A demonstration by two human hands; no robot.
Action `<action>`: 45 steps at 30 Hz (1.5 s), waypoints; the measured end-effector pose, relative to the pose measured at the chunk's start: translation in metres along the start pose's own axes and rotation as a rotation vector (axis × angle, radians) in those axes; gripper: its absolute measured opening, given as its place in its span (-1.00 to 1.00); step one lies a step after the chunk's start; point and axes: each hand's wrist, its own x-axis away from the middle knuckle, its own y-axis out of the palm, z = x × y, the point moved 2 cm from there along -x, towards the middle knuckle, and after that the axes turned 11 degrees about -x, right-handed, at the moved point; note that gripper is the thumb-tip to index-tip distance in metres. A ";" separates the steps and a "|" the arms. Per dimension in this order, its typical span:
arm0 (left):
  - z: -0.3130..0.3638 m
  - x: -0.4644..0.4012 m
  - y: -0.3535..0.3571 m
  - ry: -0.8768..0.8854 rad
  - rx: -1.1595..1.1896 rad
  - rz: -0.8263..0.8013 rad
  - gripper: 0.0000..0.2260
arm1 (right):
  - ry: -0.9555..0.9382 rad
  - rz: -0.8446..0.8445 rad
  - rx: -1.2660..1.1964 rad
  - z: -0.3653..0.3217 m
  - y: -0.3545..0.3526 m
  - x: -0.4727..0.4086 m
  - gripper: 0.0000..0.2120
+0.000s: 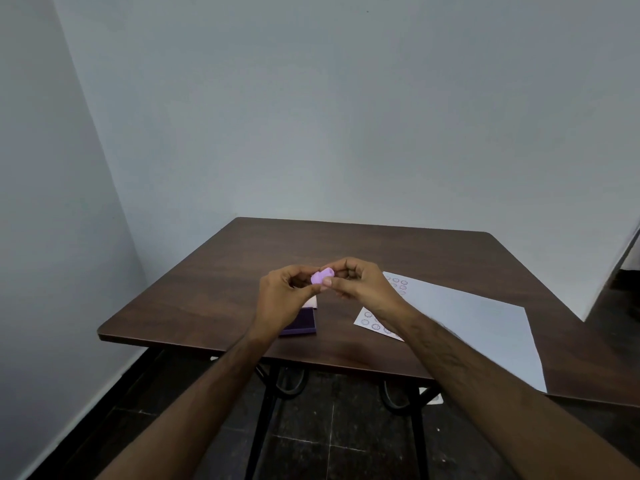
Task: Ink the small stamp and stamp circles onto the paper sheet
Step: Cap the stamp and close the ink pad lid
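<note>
A small lilac stamp (321,276) is held in the air above the table between the fingertips of both hands. My left hand (282,299) pinches it from the left and my right hand (360,285) from the right. Below my left hand lies an open purple ink pad (303,322), partly hidden by the wrist, with a pale pink lid edge behind it. To the right a white paper sheet (478,323) lies on the table, with several purple circle prints near its left edge; my right forearm covers part of them.
The dark wooden table (214,282) stands on black metal legs in a corner of grey walls. Its front edge runs below my forearms. Dark tiled floor shows beneath, and a dark opening lies at the far right.
</note>
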 end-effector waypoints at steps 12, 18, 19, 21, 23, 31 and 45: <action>-0.098 0.000 -0.075 -0.437 -0.310 -0.044 -0.76 | 0.150 0.005 0.273 0.028 0.013 -0.041 -0.86; -0.121 -0.002 -0.085 -0.457 -0.639 -0.047 -0.68 | 0.190 0.025 0.416 0.044 0.017 -0.055 -0.90; -0.124 -0.002 -0.085 -0.478 -0.656 -0.049 -0.69 | 0.201 0.028 0.422 0.046 0.017 -0.057 -0.90; -0.128 -0.004 -0.084 -0.494 -0.678 -0.072 -0.70 | 0.222 0.028 0.422 0.048 0.017 -0.060 -0.91; -0.127 -0.005 -0.082 -0.495 -0.698 -0.099 -0.69 | 0.237 0.032 0.427 0.049 0.017 -0.063 -0.91; -0.097 0.003 -0.081 -0.126 -0.587 0.034 -0.69 | 0.308 0.062 0.432 0.045 0.007 -0.067 -0.89; -0.065 -0.017 -0.035 -0.307 -0.600 -0.299 -0.68 | 0.517 0.020 0.432 0.052 0.025 -0.065 -0.76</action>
